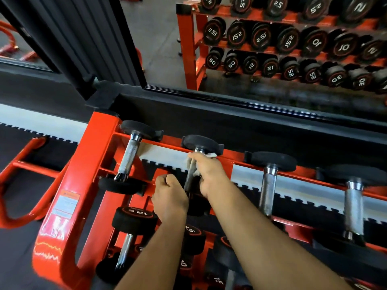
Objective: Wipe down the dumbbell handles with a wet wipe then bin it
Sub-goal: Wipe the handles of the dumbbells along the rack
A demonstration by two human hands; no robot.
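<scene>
Single head-worn wide-angle view, aimed forward and steeply down. The top tier of the orange dumbbell rack (pixel 100 147) is seen close, from above. Edges are bowed by the lens. The wall mirror (pixel 251 59) is framed across the upper part.

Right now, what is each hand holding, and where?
Right hand grips the wet wipe around the second dumbbell's handle. Left hand is a fist, apparently holding nothing.
</scene>
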